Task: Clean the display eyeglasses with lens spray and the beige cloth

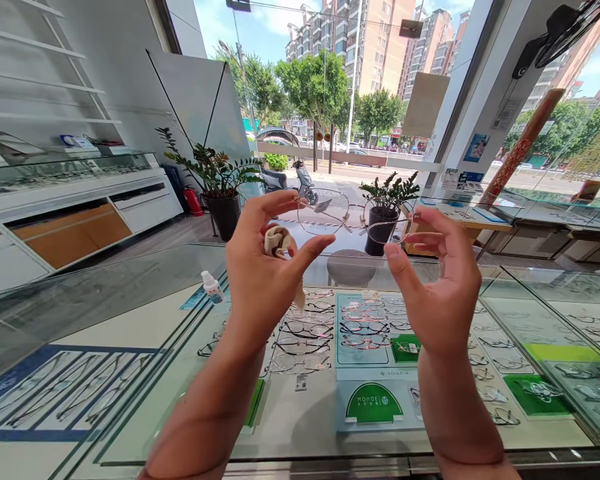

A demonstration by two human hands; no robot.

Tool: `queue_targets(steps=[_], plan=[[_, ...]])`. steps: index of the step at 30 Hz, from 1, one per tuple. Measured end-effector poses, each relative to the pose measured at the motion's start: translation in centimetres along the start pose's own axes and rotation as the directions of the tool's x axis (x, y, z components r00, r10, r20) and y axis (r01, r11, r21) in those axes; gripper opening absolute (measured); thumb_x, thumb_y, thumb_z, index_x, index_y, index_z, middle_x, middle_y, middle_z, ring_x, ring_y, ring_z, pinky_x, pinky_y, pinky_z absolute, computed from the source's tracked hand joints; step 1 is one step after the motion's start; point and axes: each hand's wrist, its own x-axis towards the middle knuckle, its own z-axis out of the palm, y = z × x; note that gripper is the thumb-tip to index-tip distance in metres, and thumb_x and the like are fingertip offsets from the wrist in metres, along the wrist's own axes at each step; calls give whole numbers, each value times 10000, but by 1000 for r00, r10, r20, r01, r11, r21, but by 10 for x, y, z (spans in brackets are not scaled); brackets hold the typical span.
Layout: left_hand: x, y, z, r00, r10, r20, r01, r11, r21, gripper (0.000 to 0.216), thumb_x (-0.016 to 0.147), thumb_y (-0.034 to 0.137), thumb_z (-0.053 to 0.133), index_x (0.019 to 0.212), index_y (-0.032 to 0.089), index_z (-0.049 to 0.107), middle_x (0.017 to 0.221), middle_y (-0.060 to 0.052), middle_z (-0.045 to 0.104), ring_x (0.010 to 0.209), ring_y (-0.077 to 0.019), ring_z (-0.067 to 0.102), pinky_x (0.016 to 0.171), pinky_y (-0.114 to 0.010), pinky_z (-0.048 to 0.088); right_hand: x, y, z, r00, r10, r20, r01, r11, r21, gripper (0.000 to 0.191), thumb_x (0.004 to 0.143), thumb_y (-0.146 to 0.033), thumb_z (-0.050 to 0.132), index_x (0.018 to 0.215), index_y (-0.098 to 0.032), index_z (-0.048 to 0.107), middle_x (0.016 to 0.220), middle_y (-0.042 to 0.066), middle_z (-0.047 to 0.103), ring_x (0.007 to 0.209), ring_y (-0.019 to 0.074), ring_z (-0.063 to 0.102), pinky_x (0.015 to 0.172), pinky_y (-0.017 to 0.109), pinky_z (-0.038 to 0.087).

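A pair of thin-rimmed eyeglasses (324,212) is held up over the glass counter, seen against the bright window. My left hand (260,273) pinches the left rim at its outer end. A crumpled beige cloth (277,241) is tucked in that same hand's curled fingers, with a corner hanging below. On the other side, my right hand (440,287) grips the outer end of the right rim, index finger above and thumb below. The folded temples are hard to make out. A small white spray bottle (212,287) stands on the counter, left of my left wrist.
Beneath the counter glass (145,273) lie rows of eyeglass frames (307,327) and a green brand sign (373,404). Potted plants (225,213) stand beyond it, near the window. A round stool (351,268) is behind the counter, and another display case (80,213) runs along the left wall.
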Motion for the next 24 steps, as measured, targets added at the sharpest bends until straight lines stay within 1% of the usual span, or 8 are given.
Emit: queue_targets(steps=[3, 7, 12, 13, 15, 18, 21, 24], plan=[[-1, 1, 0, 1000, -2, -3, 2, 1000, 5, 556, 925, 577, 838, 1353, 313, 601, 1332, -96, 748, 877, -232, 749, 675, -403, 611, 1, 2, -1, 1000, 2, 16, -2, 1000, 2, 501, 992, -387, 738, 1473, -314, 620, 1383, 104, 725, 1044, 266, 749, 936, 514, 660], [-3, 1, -1, 1000, -26, 0, 26, 999, -38, 599, 900, 615, 848, 1355, 320, 592, 1312, -90, 761, 854, -233, 755, 727, -452, 639, 2, 5, -2, 999, 4, 48, -5, 1000, 15, 499, 995, -382, 731, 1477, -310, 625, 1380, 108, 735, 1044, 260, 755, 925, 500, 662], [-5, -3, -1, 997, -76, 9, 77, 990, -117, 620, 872, 577, 884, 1347, 307, 592, 1242, -95, 783, 1022, -298, 792, 782, -496, 654, 3, 6, -3, 997, 21, 69, -24, 999, 44, 489, 993, -392, 731, 1465, -299, 642, 1365, 111, 747, 1035, 254, 757, 932, 494, 656], [-6, -3, -1, 997, -79, 8, 79, 989, -124, 626, 866, 581, 888, 1344, 307, 589, 1252, -98, 782, 1021, -300, 794, 771, -495, 654, 3, 6, -2, 997, 23, 67, -27, 998, 53, 488, 991, -392, 734, 1461, -297, 645, 1364, 110, 748, 1031, 253, 756, 934, 494, 654], [-6, -2, -1, 997, -73, 7, 74, 989, -127, 631, 868, 599, 879, 1342, 310, 581, 1290, -104, 777, 953, -283, 798, 723, -482, 651, 2, 6, -2, 997, 28, 67, -32, 998, 61, 487, 988, -391, 737, 1458, -298, 648, 1365, 109, 750, 1031, 253, 757, 939, 496, 653], [-6, -1, -1, 999, -49, -3, 49, 995, -86, 626, 902, 638, 831, 1366, 321, 556, 1306, -107, 771, 865, -257, 796, 649, -457, 636, 2, 6, -2, 997, 35, 73, -39, 998, 58, 500, 982, -386, 741, 1466, -306, 645, 1372, 107, 753, 1034, 255, 759, 938, 494, 653], [-6, -1, 0, 999, -20, -25, 19, 999, -29, 638, 919, 667, 804, 1387, 331, 531, 1285, -104, 766, 900, -271, 807, 610, -441, 624, 3, 7, -2, 997, 40, 70, -45, 996, 75, 522, 980, -372, 740, 1488, -315, 637, 1390, 103, 750, 1037, 252, 763, 923, 482, 656], [-4, -2, 1, 998, 10, -62, -13, 999, -52, 618, 896, 654, 839, 1339, 336, 548, 1274, -91, 757, 943, -284, 809, 592, -439, 614, 4, 9, -3, 997, 37, 70, -46, 991, 130, 512, 989, -357, 730, 1492, -324, 641, 1408, 96, 749, 1048, 249, 768, 901, 467, 660]])
